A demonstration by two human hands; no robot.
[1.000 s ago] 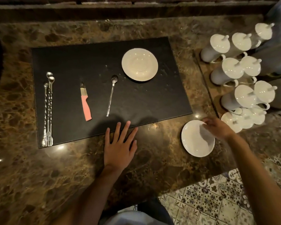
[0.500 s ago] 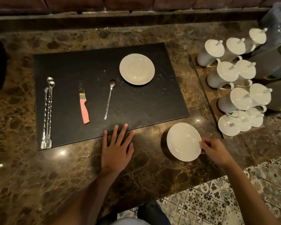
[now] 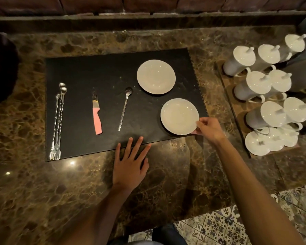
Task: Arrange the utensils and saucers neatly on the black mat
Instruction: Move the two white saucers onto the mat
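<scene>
The black mat [image 3: 88,71] lies on the brown marble counter. On it sit a white saucer [image 3: 156,76] at the upper right, a long silver spoon [image 3: 124,108], a pink-handled knife [image 3: 96,114] and a bundle of long silver forks and spoons [image 3: 58,121] along the left side. A second white saucer [image 3: 179,116] is over the mat's lower right corner, with my right hand [image 3: 208,129] pinching its right rim. My left hand [image 3: 130,165] lies flat and spread on the counter, fingertips touching the mat's front edge.
A wooden tray [image 3: 235,119] at the right holds several white lidded pots [image 3: 258,85]. A brick ledge runs along the back. The counter's front edge drops to a patterned tile floor [image 3: 228,225] at the lower right.
My right hand took the second saucer from the counter at the right and carried it left and up onto the mat's lower right corner. My left hand stayed in place.
</scene>
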